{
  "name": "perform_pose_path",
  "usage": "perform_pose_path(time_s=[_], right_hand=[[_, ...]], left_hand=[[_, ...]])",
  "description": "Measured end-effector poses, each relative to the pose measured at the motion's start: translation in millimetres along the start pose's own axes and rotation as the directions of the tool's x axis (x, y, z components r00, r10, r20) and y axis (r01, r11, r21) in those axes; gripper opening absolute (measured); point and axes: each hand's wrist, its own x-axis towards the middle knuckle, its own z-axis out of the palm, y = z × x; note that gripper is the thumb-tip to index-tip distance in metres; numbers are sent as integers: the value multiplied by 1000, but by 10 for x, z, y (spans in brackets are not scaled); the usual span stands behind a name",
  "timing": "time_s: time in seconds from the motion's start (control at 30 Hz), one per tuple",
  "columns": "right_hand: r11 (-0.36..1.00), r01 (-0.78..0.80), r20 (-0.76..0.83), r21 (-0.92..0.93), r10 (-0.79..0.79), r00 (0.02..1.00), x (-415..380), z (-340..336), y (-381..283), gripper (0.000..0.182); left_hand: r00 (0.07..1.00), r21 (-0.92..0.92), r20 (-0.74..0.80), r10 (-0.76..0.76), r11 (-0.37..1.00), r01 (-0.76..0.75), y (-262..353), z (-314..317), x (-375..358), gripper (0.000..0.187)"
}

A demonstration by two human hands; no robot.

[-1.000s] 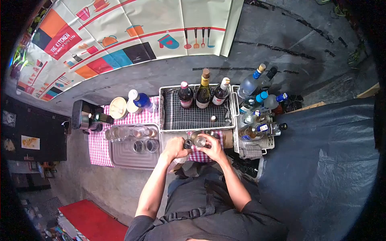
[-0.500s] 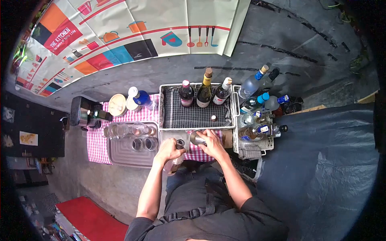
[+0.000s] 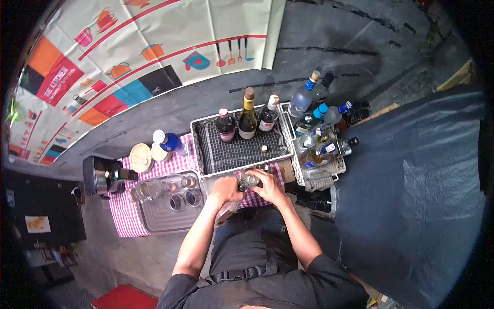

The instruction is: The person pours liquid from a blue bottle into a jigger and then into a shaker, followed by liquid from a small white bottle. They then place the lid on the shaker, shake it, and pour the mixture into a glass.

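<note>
A small bottle [image 3: 230,198] is gripped around its neck by the left hand [image 3: 224,188], its dark mouth tipped toward a small metal measuring cup [image 3: 250,180], which is held closed in the fingers of the right hand [image 3: 269,187]; both are kept low over the near edge of the checked cloth [image 3: 126,198], just in front of the wire basket [image 3: 238,150]. If a pour is what is in hand (it looks so, though no stream can be made out), the cup is best kept level and steady and the bottle tilted slowly, mouth close above the rim, so that nothing is spilled on the cloth. Behind the hands, three wine bottles [image 3: 247,121] are stood upright along the far wall of the basket, and a small cap [image 3: 264,149] is left on its liner. To the right, a second rack [image 3: 320,165] is crowded with clear spirit bottles [image 3: 307,93], near enough to be knocked by the right elbow. To the left, empty glasses [image 3: 175,188] are gathered on a metal tray [image 3: 159,219], with a blue bottle [image 3: 170,142] and a round lid [image 3: 140,156] beyond them.
</note>
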Motion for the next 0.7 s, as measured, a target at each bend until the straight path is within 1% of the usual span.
perform_pose_path(time_s=[0.07,0.13,0.2,0.33,0.4,0.53,0.6,0.7], right_hand=[[999,9,-16,39,-8,1000,-19,55,57,55],[1000,-13,-25,22,14,1000,-35,31,-30,56],[999,-47,-10,6,47,999,-42,31,-51,57],[999,-51,6,-4,51,999,-59,14,-14,57],[999,-43,30,-21,44,999,-39,-12,-5,58],[999,-10,52,-41,12,999,-20,-46,81,58],[998,4,57,-56,-1,998,-20,-59,124,58],[998,15,80,-57,-10,997,-26,-92,154,57]], left_hand=[[999,50,31,17,999,-19,-34,31,72,44],[998,100,51,30,994,-35,-23,-17,131,45],[990,162,143,4,986,-28,5,-66,168,49],[981,164,194,5,986,-37,27,-114,213,51],[964,202,264,-42,979,-12,19,-93,296,51],[953,225,288,-93,974,27,95,-113,341,52],[936,234,327,-130,971,53,100,-90,390,52],[946,232,308,-98,972,25,90,-23,415,52]])
